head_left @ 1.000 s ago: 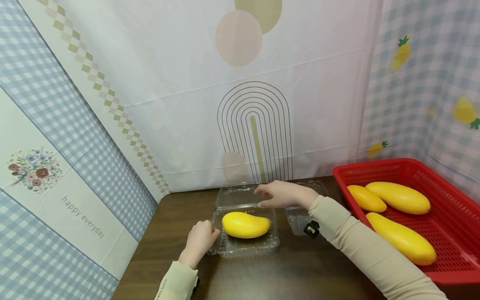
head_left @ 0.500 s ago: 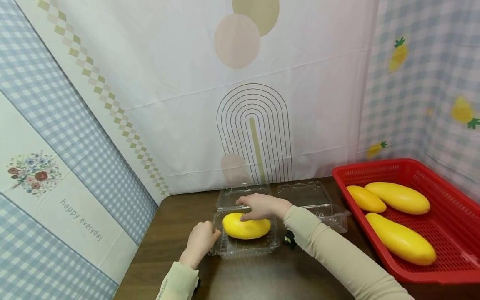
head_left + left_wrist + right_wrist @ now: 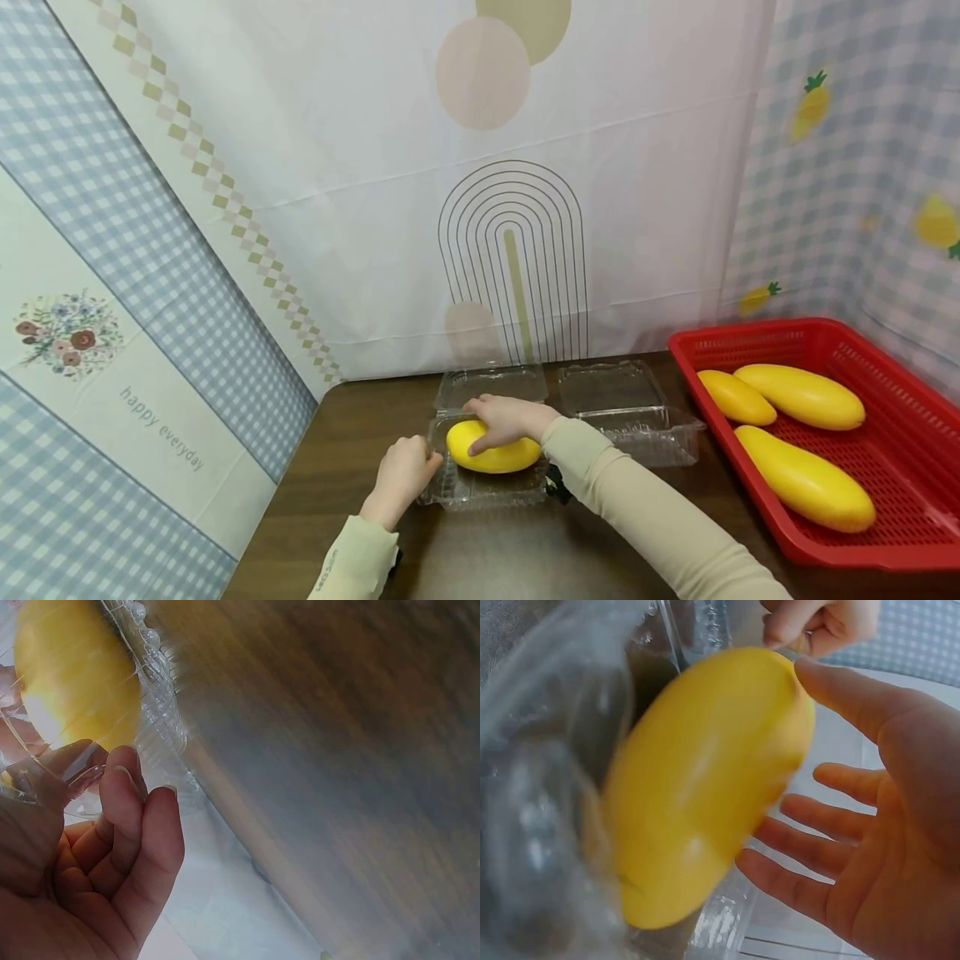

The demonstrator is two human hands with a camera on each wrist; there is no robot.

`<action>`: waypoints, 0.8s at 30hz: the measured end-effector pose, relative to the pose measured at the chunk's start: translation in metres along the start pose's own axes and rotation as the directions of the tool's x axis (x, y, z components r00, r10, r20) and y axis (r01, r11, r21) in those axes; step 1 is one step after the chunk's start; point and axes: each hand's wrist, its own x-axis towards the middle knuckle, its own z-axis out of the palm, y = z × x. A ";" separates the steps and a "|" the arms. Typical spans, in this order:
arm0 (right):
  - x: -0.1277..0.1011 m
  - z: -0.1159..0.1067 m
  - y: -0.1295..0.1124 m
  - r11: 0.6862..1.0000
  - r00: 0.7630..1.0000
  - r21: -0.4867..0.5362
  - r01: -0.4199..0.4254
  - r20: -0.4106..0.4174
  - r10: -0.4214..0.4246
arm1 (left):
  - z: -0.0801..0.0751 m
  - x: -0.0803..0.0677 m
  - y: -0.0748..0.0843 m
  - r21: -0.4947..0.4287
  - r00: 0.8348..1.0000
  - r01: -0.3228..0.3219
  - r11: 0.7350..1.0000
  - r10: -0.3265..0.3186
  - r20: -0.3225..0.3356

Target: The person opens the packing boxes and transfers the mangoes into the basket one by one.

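Observation:
A yellow mango (image 3: 516,459) lies in a clear plastic clamshell box (image 3: 483,502) whose lid (image 3: 517,381) is folded back toward the wall. My left hand (image 3: 406,472) pinches the box's left rim between thumb and fingers, as the left wrist view shows. Over the mango is my right hand (image 3: 510,418), thumb on the near side and fingers on the far side. Seen from the right wrist, those fingers are spread and nearly straight, with tips at the mango's surface; how firmly they touch, I cannot tell.
A second clear clamshell box (image 3: 654,440) stands open to the right. Beyond it, a red basket (image 3: 806,550) holds three yellow mangoes (image 3: 806,479). The brown table (image 3: 300,517) meets a white patterned cloth (image 3: 375,292) at the back.
My right hand has moved left and down from above the box's right rear to the mango. My left hand stays at the box's left rim.

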 end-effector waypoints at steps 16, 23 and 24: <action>0.003 0.016 -0.003 1.000 0.999 -0.019 -0.010 -0.042 0.009 | 0.001 0.001 -0.001 0.001 1.000 0.003 1.000 -0.003 -0.001; -0.001 0.017 -0.007 0.993 0.992 -0.038 -0.113 0.058 0.115 | -0.001 -0.001 0.001 0.004 1.000 0.007 1.000 -0.007 -0.015; -0.003 0.017 -0.008 0.990 0.987 -0.033 -0.134 0.080 0.137 | -0.001 -0.002 0.001 0.004 1.000 0.007 1.000 -0.007 -0.018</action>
